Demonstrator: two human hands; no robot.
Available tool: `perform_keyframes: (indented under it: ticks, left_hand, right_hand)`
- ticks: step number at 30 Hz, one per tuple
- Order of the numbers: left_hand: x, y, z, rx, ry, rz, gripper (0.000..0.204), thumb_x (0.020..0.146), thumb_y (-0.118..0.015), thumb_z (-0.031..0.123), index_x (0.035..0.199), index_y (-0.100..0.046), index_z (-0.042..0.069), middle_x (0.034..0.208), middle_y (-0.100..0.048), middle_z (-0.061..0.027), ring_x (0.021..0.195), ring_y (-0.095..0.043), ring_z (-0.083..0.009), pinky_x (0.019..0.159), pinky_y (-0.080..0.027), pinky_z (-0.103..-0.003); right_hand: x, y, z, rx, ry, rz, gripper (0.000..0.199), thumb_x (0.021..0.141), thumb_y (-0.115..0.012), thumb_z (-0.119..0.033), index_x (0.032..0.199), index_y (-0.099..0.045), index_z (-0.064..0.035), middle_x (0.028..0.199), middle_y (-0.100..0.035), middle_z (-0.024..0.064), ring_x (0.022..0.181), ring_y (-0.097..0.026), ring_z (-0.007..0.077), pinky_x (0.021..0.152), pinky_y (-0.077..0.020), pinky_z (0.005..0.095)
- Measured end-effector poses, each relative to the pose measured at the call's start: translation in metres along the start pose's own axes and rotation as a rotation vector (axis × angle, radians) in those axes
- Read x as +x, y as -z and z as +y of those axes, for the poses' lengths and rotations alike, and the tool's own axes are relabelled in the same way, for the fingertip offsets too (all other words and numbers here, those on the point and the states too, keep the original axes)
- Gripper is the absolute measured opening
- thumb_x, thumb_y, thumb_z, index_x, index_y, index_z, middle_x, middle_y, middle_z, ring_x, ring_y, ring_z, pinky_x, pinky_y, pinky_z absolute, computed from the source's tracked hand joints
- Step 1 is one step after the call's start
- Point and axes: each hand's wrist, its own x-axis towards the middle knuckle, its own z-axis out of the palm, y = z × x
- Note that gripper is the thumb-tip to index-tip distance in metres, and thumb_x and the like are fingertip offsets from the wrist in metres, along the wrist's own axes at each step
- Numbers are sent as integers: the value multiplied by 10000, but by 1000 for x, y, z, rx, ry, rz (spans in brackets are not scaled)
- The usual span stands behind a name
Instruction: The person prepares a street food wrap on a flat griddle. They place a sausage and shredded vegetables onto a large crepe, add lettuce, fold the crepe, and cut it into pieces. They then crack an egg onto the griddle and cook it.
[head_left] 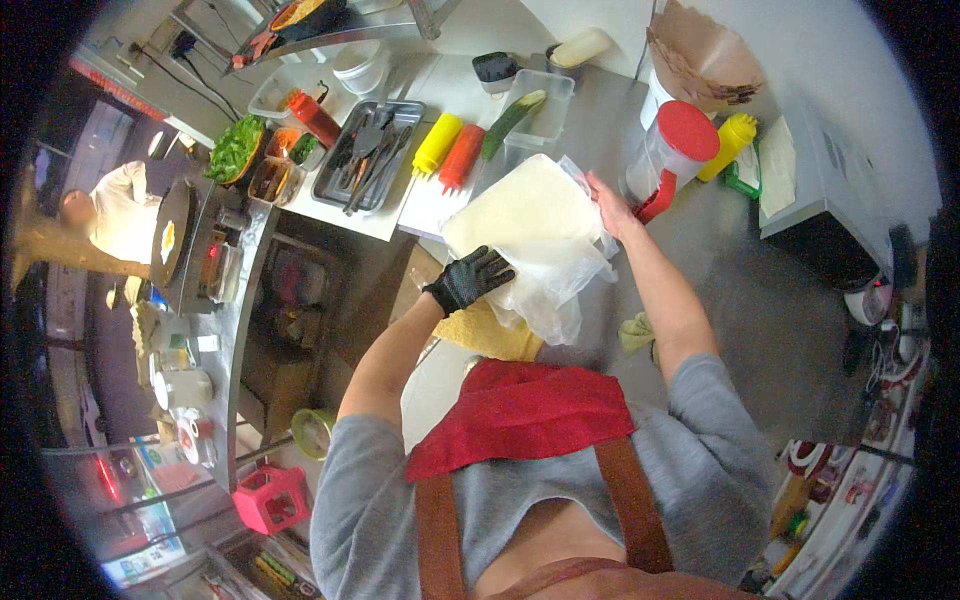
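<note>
A pale cream rectangular slab (515, 205) lies on the counter in front of me; I cannot tell its exact kind. A thin clear plastic bag (545, 290) covers its near part and hangs in folds over the counter's front edge. My left hand (470, 280), in a black glove, rests on the near left corner with its fingers stretched out over the plastic. At the far right edge, my bare right hand (612, 207) is closed on the bag's side, its fingertips partly hidden. Below the bag is a yellow cloth (485, 332).
Beyond the slab lie a cucumber (513, 123), red (462, 158) and yellow (437, 144) squeeze bottles, and a utensil tray (370, 155). A red-lidded pitcher (672, 150) stands right of my right hand, near a grey appliance (825, 200). Another person (125, 210) stands far left by a round griddle (172, 235).
</note>
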Motion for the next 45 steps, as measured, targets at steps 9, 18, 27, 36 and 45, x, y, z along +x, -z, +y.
perform_keyframes:
  ticks: [9, 18, 27, 36, 45]
  left_hand:
    - [8, 22, 10, -375, 177, -282, 493, 732, -517, 51, 1207, -508, 179, 1299, -423, -86, 1226, -363, -263, 1050, -264, -397]
    - [51, 11, -35, -473, 1010, 49, 439, 669, -551, 85, 1107, -530, 97, 1242, -458, -163, 1135, -426, -329, 964, -343, -395]
    - [49, 53, 5, -404, 1147, 65, 553, 731, -632, 391, 1175, -476, 103, 1073, -534, -158, 976, -518, -335, 870, -384, -436]
    - [29, 4, 44, -621, 1349, 203, 582, 716, -506, -28, 1260, -420, 162, 894, -561, -101, 800, -553, -268, 708, -453, -377]
    - [-11, 26, 37, -459, 1333, 186, 296, 727, -529, 71, 1016, -583, 101, 999, -565, -143, 890, -551, -330, 780, -447, -406]
  right_hand:
    - [52, 32, 51, -955, 306, 290, 515, 764, -620, -346, 1165, -518, -39, 1093, -584, 156, 1014, -552, 279, 873, -418, 349]
    - [63, -7, 26, -1199, 423, 457, 447, 774, -612, -326, 1122, -525, -59, 1133, -543, 145, 1055, -510, 292, 881, -404, 385]
    - [-77, -27, -17, -1390, 908, -520, 485, 756, -636, -312, 1192, -495, -151, 1285, -421, 82, 1215, -356, 276, 1006, -301, 401]
    - [-4, -11, 14, -1235, 650, 110, 212, 805, -568, -193, 962, -592, -53, 908, -604, 119, 863, -584, 289, 713, -462, 381]
    - [30, -58, 12, -1358, 728, 539, 452, 801, -571, -215, 1218, -441, -100, 1264, -411, 133, 1159, -394, 312, 940, -315, 455]
